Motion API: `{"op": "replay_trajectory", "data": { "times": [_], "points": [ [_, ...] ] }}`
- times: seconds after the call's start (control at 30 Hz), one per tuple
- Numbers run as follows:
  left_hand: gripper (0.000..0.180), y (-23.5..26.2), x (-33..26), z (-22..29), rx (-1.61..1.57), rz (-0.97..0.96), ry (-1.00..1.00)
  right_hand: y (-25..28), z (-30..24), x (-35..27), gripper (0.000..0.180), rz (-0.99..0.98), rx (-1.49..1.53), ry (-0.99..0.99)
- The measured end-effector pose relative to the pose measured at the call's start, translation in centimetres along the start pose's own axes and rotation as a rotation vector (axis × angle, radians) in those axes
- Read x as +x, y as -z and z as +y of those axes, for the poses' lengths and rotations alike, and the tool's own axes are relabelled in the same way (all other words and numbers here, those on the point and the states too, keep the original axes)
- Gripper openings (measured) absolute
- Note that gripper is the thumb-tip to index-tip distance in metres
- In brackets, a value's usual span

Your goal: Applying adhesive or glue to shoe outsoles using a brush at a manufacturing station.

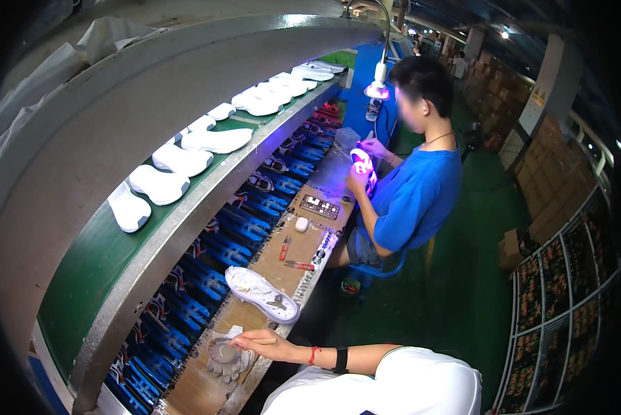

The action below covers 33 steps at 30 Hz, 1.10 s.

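My right hand [263, 343] reaches over the workbench from the right, a red string and a dark band on its wrist. Its fingers are pinched around a thin stick-like tool [219, 340] above a small round cup [222, 352]. The tool's working end is too small to make out. Beside and under the cup lies a pale grey glove [231, 371]. Just beyond my hand, a white shoe sole [251, 285] rests on the bench with its hollow inside facing up and a greyish patch at its near end. My left hand is out of view.
Snips [298, 265], a white case [301, 224] and a dark remote-like device [320, 206] lie farther along the bench. Soles [160, 185] line the green conveyor [89, 277] above blue shoe racks [207, 283]. A co-worker [421, 180] sits beyond, holding a shoe under a purple lamp [377, 90].
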<state>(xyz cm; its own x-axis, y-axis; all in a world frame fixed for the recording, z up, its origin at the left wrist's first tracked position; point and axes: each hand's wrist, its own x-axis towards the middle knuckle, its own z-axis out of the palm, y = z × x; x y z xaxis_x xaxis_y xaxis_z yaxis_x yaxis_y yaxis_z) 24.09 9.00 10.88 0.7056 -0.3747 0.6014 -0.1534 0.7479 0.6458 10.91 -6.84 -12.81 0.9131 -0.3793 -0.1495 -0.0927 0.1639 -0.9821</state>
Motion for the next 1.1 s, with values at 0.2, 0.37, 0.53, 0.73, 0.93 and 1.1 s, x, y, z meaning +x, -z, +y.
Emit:
{"op": "replay_trajectory", "data": {
  "times": [0.2, 0.37, 0.53, 0.73, 0.93, 1.1],
  "points": [
    [0.029, -0.8, 0.7, -0.1, -0.047, -0.014, -0.058, 0.1, -0.1, 0.2, 0.032, -0.019, -0.005, -0.016],
    [0.029, -1.1, 1.3, 0.4, -0.065, -0.033, -0.101, -0.2, -0.1, 0.4, 0.032, -0.015, -0.028, -0.012],
    [0.029, -0.6, 1.0, 1.8, -0.024, -0.015, -0.135, -0.4, -0.3, 0.7, 0.031, -0.027, -0.048, 0.025],
    [0.029, 0.0, -0.4, 3.8, 0.048, 0.033, -0.149, -0.3, -0.8, 0.3, 0.029, -0.034, 0.012, 0.001],
    [0.029, 0.4, -0.9, 5.7, 0.117, 0.044, -0.180, -0.6, -0.7, 0.5, 0.031, -0.065, -0.004, 0.015],
    [0.030, 0.3, -1.3, 6.1, 0.120, 0.055, -0.218, -0.8, -0.6, 0.7, 0.029, -0.043, 0.012, 0.034]
  ]
}}
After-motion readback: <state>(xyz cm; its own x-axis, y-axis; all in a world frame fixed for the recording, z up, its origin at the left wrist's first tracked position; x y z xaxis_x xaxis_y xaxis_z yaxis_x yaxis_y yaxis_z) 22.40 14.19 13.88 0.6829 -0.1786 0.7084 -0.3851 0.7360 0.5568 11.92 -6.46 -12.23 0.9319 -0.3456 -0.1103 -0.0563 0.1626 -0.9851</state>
